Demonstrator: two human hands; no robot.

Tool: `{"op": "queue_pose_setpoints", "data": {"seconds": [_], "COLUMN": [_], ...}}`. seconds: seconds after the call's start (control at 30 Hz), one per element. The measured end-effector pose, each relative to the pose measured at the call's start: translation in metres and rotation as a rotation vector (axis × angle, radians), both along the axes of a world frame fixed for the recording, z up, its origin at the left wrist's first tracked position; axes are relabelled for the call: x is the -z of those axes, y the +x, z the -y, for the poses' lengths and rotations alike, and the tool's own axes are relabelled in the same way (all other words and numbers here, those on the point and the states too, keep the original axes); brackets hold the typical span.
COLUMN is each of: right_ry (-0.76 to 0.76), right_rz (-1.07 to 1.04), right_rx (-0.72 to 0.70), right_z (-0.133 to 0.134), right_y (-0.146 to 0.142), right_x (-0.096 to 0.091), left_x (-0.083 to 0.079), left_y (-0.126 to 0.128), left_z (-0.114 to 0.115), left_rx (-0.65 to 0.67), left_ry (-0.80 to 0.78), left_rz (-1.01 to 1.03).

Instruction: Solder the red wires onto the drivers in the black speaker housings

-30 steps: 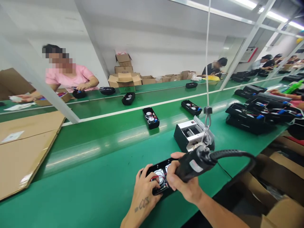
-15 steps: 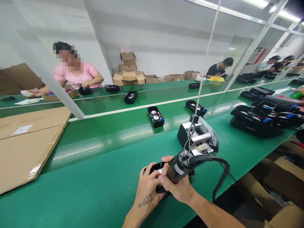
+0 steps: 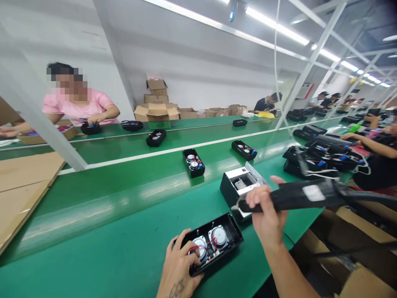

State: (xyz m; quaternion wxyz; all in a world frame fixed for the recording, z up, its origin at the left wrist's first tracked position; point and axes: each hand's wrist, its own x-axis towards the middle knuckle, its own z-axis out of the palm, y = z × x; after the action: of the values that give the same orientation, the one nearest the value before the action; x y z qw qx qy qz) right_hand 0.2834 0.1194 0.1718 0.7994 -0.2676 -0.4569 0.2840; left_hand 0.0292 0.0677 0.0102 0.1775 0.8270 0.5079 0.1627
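Speaker housing [image 3: 231, 231]: matte black, with silver drivers [image 3: 218, 237] and red wires [image 3: 194, 249]. Electric screwdriver [image 3: 294, 197]: black, white label [image 3: 313, 193]. Tabletop [image 3: 93, 252]: solid green.

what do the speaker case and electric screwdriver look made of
The speaker case looks like matte black moulded plastic, going by its thin, even walls. The electric screwdriver in the right hand seems to be matte black plastic too, with a stuck-on label, though blur leaves that open.

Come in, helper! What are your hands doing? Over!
Left hand on open black speaker case. Right hand gripping electric screwdriver. Black-and-white fixture behind it.
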Motion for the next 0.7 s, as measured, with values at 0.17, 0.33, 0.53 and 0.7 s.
{"op": "queue_pose_setpoints", "data": {"seconds": [0.17,0.33,0.53,0.7], "right_ry": [-0.007,-0.170,-0.169,-0.255], "right_rz": [-0.029,0.162,0.169,0.243], "right_rx": [0.465,0.403,0.339,0.302], "right_z": [-0.058,-0.064,-0.047,-0.046], "right_y": [0.062,0.093,0.097,0.099], "right_x": [-0.005,0.012,0.017,0.035], "left_x": [0.006,0.036,0.075,0.074], "left_y": [0.004,0.000,-0.020,-0.019], "left_z": [0.000,-0.004,-0.018,-0.015], "left_rx": [-0.031,-0.054,0.049,0.022], "left_ry": [0.131,0.304,0.285,0.271], "left_rz": [-0.048,-0.082,-0.073,-0.039]}}
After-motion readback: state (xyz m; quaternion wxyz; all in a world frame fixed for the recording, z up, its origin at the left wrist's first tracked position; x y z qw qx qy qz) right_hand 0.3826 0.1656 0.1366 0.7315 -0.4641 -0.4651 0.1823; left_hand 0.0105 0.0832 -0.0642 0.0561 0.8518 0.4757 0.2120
